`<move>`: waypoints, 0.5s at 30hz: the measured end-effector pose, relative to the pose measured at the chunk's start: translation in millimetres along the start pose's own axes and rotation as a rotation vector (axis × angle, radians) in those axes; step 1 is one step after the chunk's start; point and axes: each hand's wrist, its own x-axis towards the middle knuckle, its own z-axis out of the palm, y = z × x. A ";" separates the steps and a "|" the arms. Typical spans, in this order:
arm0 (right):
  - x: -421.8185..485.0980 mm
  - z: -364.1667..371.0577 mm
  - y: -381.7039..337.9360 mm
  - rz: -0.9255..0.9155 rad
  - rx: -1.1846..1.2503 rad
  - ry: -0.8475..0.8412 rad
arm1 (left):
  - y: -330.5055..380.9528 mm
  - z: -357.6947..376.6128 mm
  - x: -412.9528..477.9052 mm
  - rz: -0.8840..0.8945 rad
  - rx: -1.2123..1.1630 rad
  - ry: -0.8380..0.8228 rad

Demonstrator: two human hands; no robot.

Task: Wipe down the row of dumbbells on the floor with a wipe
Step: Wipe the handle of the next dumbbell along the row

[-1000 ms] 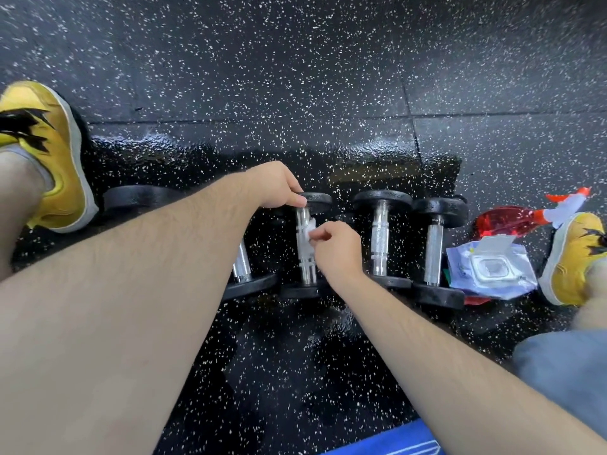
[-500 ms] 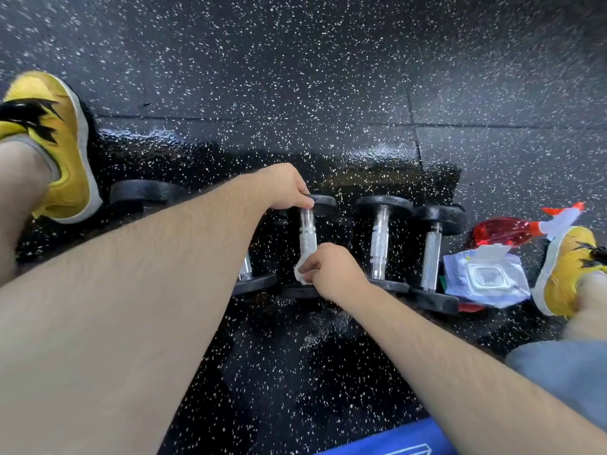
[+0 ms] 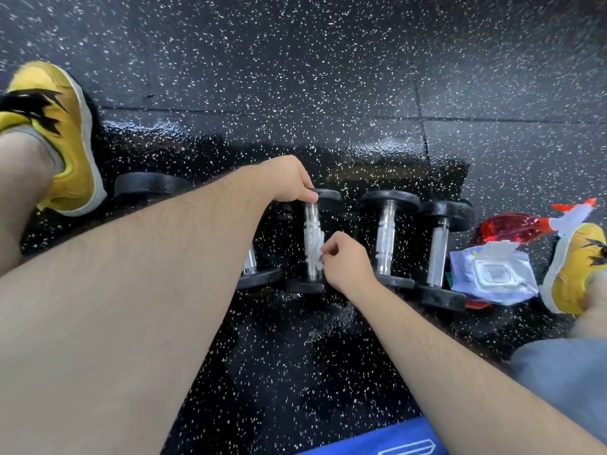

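Four chrome handles show in the row of dumbbells (image 3: 385,241), which lie side by side on the speckled black floor (image 3: 295,60). At the far left a yellow shoe (image 3: 49,136) stands just beside a black dumbbell head (image 3: 147,183); its handle is hidden under the left forearm. That arm also partly covers the next handle (image 3: 250,259).

The left hand (image 3: 289,182) reaches over to the middle dumbbell (image 3: 310,221) and grips its far head, fingers curled down onto the rim. The wipe (image 3: 316,254), white and crumpled, lies against the right side of this dumbbell's knurled handle, below its middle. The right hand (image 3: 345,264) pinches the wipe between thumb and forefinger and holds it to the metal, the other fingers folded in.

To the right lie two more dumbbells, untouched, close together. Past them a red spray bottle (image 3: 512,228) lies on its side, and a pack of wipes (image 3: 492,277) with its flap lid open rests against the last dumbbell. A second yellow shoe (image 3: 574,267) stands beside the pack. A blue mat (image 3: 387,438) shows at the bottom edge.
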 end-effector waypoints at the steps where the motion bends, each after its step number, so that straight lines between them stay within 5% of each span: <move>1: -0.4 2.2 2.4 0.015 -0.025 -0.039 | -0.1 -0.2 0.9 -0.001 0.005 0.005; 15: 1.1 -1.0 -10.4 -0.104 -0.341 -0.231 | 11.5 -5.2 -8.1 0.023 0.076 0.017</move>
